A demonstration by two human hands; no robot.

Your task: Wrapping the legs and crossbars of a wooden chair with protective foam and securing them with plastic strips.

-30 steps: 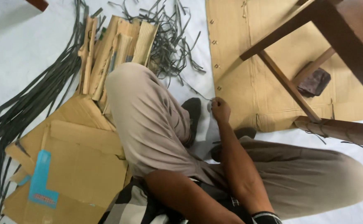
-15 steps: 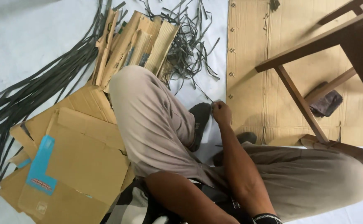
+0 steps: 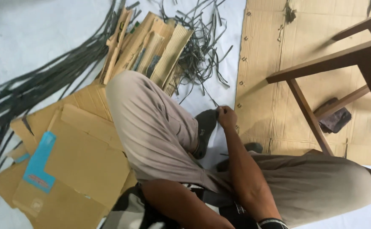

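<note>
Long dark strips (image 3: 28, 91): bundle lying on the pale floor, far left. Flat cardboard sheets (image 3: 73, 161): stacked beside the raised knee, one bearing a blue label. Folded cardboard pieces (image 3: 151, 48): heaped above the knee, next to the tangle of short dark strips (image 3: 198, 51). Left hand: out of sight beneath the leg; cannot tell its state. Right hand (image 3: 227, 116): fingers pinched together on a thin dark strip (image 3: 213, 101), at the floor beside the large cardboard sheet (image 3: 278, 85). Wooden stool (image 3: 321, 68): standing at right.

Beige trousers (image 3: 151, 127), dark grey strips (image 3: 198, 55) at twelve o'clock, tan cardboard (image 3: 83, 165) with a blue label (image 3: 39, 163) at eight o'clock, checked shirt (image 3: 130, 212).
</note>
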